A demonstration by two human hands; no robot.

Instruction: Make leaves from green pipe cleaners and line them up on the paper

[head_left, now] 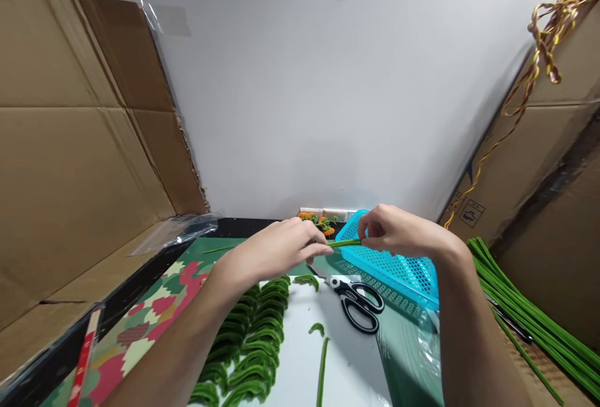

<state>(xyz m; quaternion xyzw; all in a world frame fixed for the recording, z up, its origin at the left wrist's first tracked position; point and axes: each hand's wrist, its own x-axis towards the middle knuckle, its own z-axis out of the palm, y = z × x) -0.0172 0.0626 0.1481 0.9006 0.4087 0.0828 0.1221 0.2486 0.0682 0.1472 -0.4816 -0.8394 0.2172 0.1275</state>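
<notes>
My left hand (288, 243) and my right hand (398, 230) pinch a green pipe cleaner (345, 242), its middle stretched between them. A thin end of it seems to run out to the left behind my left hand. Below lie scissors (357, 302) with black and white handles, their blades pointing toward my left hand. Rows of curved fuzzy green pieces (255, 344) cover the left of a white sheet (304, 357), partly hidden by my left forearm. Two short curled pieces and a straight green length (322, 369) rest on the same sheet.
A blue perforated basket (389, 272) stands behind my right hand, with small orange and green flowers (323, 226) beside it. At right lies a bundle of long green pipe cleaners (529, 313). Cardboard (84, 82) walls the left side; twisted cord (548, 38) hangs at right.
</notes>
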